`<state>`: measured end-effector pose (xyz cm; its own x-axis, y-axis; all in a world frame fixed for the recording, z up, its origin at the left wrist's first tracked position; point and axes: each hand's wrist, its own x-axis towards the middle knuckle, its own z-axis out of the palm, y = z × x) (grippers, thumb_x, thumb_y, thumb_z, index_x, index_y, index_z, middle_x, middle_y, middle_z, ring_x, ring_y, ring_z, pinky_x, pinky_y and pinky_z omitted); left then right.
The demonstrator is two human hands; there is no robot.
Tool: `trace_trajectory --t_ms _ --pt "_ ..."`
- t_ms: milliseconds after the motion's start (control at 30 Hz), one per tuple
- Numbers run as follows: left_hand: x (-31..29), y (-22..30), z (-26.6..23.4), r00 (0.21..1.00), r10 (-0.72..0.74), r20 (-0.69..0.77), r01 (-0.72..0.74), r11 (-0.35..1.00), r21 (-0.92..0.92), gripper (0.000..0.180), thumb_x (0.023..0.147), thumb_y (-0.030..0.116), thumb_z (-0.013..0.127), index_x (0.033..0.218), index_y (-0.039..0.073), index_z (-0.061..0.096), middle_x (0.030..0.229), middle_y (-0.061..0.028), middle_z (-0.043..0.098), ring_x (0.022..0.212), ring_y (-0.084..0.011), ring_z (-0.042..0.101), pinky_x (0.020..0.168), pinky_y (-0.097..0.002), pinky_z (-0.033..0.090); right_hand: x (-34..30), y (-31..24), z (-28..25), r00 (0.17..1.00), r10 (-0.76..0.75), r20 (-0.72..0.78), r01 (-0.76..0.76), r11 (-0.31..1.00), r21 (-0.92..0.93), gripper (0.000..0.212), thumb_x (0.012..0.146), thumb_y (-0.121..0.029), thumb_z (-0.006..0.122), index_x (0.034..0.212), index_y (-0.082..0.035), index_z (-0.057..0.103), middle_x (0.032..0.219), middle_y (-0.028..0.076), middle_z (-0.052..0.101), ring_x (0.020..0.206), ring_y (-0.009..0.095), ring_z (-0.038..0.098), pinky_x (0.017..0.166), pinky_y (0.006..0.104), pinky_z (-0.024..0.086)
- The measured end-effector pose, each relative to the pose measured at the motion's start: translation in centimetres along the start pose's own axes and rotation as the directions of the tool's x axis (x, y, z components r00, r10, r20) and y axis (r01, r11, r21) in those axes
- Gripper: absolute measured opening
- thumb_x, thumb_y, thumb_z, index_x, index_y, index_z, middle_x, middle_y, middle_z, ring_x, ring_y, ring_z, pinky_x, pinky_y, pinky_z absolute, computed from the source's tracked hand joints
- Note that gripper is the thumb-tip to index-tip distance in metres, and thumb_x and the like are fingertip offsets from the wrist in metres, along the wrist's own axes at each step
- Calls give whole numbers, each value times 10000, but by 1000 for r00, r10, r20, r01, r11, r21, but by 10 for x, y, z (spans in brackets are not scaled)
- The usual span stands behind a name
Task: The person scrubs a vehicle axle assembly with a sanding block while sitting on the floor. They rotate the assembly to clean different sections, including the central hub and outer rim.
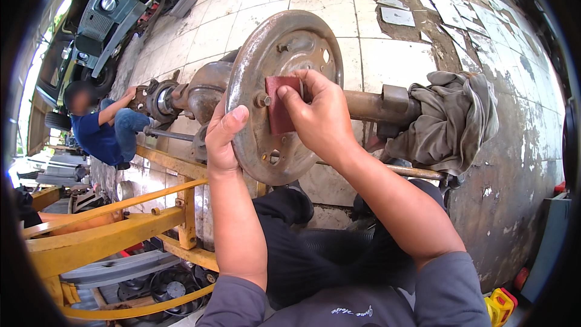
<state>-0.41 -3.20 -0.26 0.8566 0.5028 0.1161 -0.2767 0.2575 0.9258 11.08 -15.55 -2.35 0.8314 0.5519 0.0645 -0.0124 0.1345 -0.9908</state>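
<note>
A rusty round brake backing plate (259, 63) stands on edge in front of me, with bolts and holes in its face. My left hand (224, 136) grips its left rim, the thumb on the near side and the fingers out of sight behind. Between the thumb and fingers of my right hand (324, 112) is a folded piece of reddish-brown sandpaper (278, 120), lying against the plate's face near a protruding bolt. Behind the plate lies a rusty axle (209, 88) with a bulging housing; its tube (363, 104) runs out to the right.
A grey-brown cloth (451, 124) drapes over the axle's right end. At the left, another person (100, 124) in blue crouches by the axle's far end. A yellow metal frame (121, 233) stands at lower left, with fans and parts beneath. Broken tiles (396, 17) lie beyond.
</note>
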Motion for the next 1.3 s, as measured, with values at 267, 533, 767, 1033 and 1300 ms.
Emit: trace_trajectory --t_ms 267,533,767,1033,1300 --pt "1 -1 -1 1000 17 -19 -16 999 41 636 898 221 636 1431 -93 489 1306 -196 640 1159 -263 655 1031 -387 510 -9 -3 -1 992 114 48 -116 992 42 281 937 -145 676 1133 55 689 902 195 747 814 215 732 759 372 557" --pt "1 0 -3 1000 -1 -5 1 998 57 639 906 233 627 1440 -87 480 1317 -192 634 1181 -267 644 1047 -390 498 -12 7 1 993 92 68 -97 992 76 254 944 -132 653 1106 61 689 913 191 749 811 207 717 748 356 548" --pt "1 -1 -2 1000 20 -12 -19 998 59 636 907 221 627 1444 -86 477 1323 -192 631 1184 -267 642 1052 -387 492 -14 8 7 999 51 17 -53 985 167 234 936 -106 662 1087 72 687 874 155 740 774 164 681 735 341 538" --pt "1 -1 -2 1000 12 -19 -11 999 36 644 907 212 627 1455 -88 468 1342 -189 620 1199 -259 629 1071 -384 472 -21 8 6 989 141 52 -149 962 227 220 942 -113 669 1080 56 694 818 96 723 727 114 648 669 318 528" --pt "1 -1 -3 999 36 6 -36 996 83 653 900 216 616 1455 -91 466 1344 -201 619 1205 -274 629 1070 -394 476 -22 13 2 986 128 111 -152 957 248 230 946 -112 676 1105 54 692 835 104 724 745 116 654 682 314 536"
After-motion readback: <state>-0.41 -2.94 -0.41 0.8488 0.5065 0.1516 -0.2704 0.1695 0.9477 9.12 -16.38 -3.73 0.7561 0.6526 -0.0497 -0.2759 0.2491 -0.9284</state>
